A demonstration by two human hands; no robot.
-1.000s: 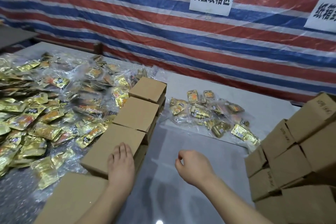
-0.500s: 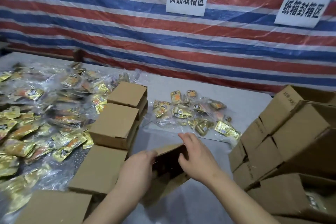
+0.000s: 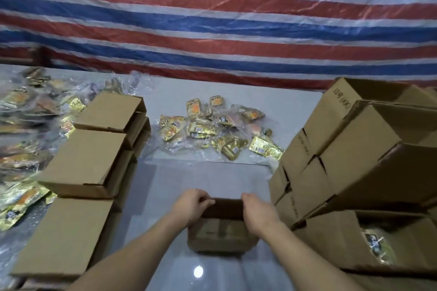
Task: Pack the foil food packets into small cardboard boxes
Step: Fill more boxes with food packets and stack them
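A small cardboard box (image 3: 221, 231) stands on the grey table (image 3: 201, 179) right in front of me. My left hand (image 3: 190, 205) grips its far left edge and my right hand (image 3: 257, 210) grips its far right edge, fingers curled over the rim. A small heap of gold foil packets (image 3: 217, 127) in clear plastic lies on the table behind the box. A much larger spread of foil packets (image 3: 26, 120) covers the table at the left.
Flat folded cardboard boxes (image 3: 92, 160) lie in a row of stacks at the left. Assembled boxes (image 3: 354, 149) are piled at the right; one (image 3: 378, 245) holds packets. A striped tarp (image 3: 212, 30) with paper signs hangs behind the table.
Both hands took a flat box from the left row, brought it to the table's middle and opened it up. The view has swung to the right.
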